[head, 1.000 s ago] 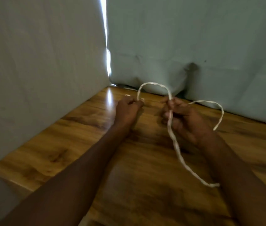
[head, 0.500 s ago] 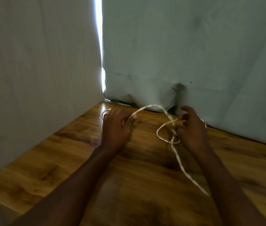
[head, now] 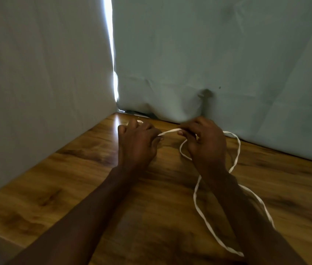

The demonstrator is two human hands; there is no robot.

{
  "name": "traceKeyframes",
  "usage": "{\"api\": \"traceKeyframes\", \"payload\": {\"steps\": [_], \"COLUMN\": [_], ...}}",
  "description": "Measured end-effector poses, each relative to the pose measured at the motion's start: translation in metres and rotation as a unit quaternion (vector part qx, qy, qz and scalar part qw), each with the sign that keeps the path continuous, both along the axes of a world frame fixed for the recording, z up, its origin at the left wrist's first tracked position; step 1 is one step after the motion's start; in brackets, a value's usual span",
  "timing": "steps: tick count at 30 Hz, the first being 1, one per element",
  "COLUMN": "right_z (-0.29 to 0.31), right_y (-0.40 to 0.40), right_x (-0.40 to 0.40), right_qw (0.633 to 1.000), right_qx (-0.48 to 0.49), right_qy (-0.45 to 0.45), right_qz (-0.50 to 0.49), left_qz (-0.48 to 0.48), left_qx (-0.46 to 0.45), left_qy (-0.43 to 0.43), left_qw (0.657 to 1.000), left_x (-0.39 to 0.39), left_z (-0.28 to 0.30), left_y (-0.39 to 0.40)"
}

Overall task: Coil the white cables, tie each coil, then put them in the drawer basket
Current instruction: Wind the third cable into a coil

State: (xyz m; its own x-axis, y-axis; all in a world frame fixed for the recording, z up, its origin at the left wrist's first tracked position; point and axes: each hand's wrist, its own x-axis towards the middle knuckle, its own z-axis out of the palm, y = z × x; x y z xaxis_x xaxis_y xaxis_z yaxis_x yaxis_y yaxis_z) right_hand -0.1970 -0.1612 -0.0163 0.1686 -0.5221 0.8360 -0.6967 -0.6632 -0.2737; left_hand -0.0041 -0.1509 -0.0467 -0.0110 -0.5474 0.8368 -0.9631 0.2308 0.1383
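Both hands, left (head: 138, 144) and right (head: 206, 144), pinch one unmarked white cable (head: 197, 196).

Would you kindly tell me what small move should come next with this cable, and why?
Probably lay another loop into the right hand: the white cable stretches between it and the left hand, yet most trails loose across the wooden table.

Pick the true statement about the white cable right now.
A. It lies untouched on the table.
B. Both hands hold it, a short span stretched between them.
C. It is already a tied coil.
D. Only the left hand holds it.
B: the left hand and right hand each grip the cable, which loops loosely past the right wrist.
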Motion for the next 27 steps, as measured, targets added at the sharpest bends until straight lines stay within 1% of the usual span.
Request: {"api": "traceKeyframes", "payload": {"steps": [2, 4, 6, 7, 8, 10, 11, 13, 14, 15, 17, 19, 20, 21, 22, 23, 24, 25, 26, 27], "right_z": [0.005, 0.009, 0.011, 0.011, 0.01, 0.005, 0.002, 0.0, 0.002, 0.005, 0.009, 0.009, 0.008, 0.008, 0.007, 0.006, 0.004, 0.002, 0.0, -0.002], "right_y": [0.002, -0.001, -0.008, -0.009, -0.01, -0.008, -0.006, -0.002, -0.001, -0.001, 0.0, -0.001, -0.003, -0.003, -0.004, -0.007, -0.009, -0.011, -0.011, -0.011], "right_x": [-0.008, -0.022, -0.035, -0.038, -0.039, -0.033, -0.027, -0.015, -0.012, -0.01, -0.012, -0.016, -0.018, -0.019, -0.02, -0.021, -0.023, -0.025, -0.027, -0.027], "right_qw": [0.999, 0.998, 0.995, 0.994, 0.994, 0.995, 0.995, 0.989, 0.98, 0.964, 0.923, 0.894, 0.89, 0.89, 0.897, 0.911, 0.93, 0.947, 0.957, 0.96], "right_qx": [-0.024, -0.027, 0.0, 0.022, 0.043, 0.073, 0.083, 0.103, 0.117, 0.139, 0.197, 0.253, 0.269, 0.274, 0.268, 0.256, 0.241, 0.23, 0.224, 0.228], "right_qy": [-0.022, -0.049, -0.062, -0.062, -0.059, -0.049, -0.053, -0.095, -0.136, -0.186, -0.276, -0.313, -0.315, -0.315, -0.312, -0.299, -0.268, -0.222, -0.168, -0.12], "right_qz": [-0.015, -0.042, -0.077, -0.087, -0.087, -0.054, -0.025, 0.045, 0.085, 0.126, 0.184, 0.198, 0.192, 0.181, 0.159, 0.121, 0.065, -0.003, -0.07, -0.113], "left_qz": [0.026, 0.072, 0.108, 0.095, 0.046, -0.07, -0.092, -0.089, -0.098, -0.114, -0.162, -0.226, -0.258, -0.281, -0.297, -0.323, -0.359, -0.394, -0.415, -0.425], "left_qx": [0.02, 0.028, 0.045, 0.06, 0.072, 0.094, 0.111, 0.16, 0.187, 0.212, 0.248, 0.274, 0.27, 0.268, 0.266, 0.269, 0.263, 0.237, 0.194, 0.156], "left_qy": [-0.001, 0.025, 0.089, 0.147, 0.221, 0.361, 0.391, 0.385, 0.384, 0.408, 0.488, 0.534, 0.554, 0.585, 0.627, 0.681, 0.74, 0.791, 0.823, 0.84], "left_qw": [0.999, 0.997, 0.989, 0.983, 0.971, 0.925, 0.909, 0.905, 0.899, 0.88, 0.821, 0.768, 0.744, 0.712, 0.669, 0.6, 0.504, 0.403, 0.334, 0.299], "left_x": [0.001, 0.008, 0.019, 0.025, 0.03, 0.029, 0.025, 0.021, 0.021, 0.021, 0.022, 0.018, 0.015, 0.013, 0.013, 0.017, 0.023, 0.029, 0.036, 0.042], "left_z": [-0.001, 0.001, 0.0, -0.001, -0.003, -0.007, -0.008, -0.01, -0.012, -0.011, -0.009, -0.004, 0.0, 0.004, 0.008, 0.011, 0.013, 0.017, 0.016, 0.015], "left_y": [-0.001, -0.001, -0.008, -0.012, -0.016, -0.021, -0.022, -0.027, -0.029, -0.029, -0.029, -0.022, -0.019, -0.017, -0.015, -0.013, -0.014, -0.012, -0.013, -0.013]}}
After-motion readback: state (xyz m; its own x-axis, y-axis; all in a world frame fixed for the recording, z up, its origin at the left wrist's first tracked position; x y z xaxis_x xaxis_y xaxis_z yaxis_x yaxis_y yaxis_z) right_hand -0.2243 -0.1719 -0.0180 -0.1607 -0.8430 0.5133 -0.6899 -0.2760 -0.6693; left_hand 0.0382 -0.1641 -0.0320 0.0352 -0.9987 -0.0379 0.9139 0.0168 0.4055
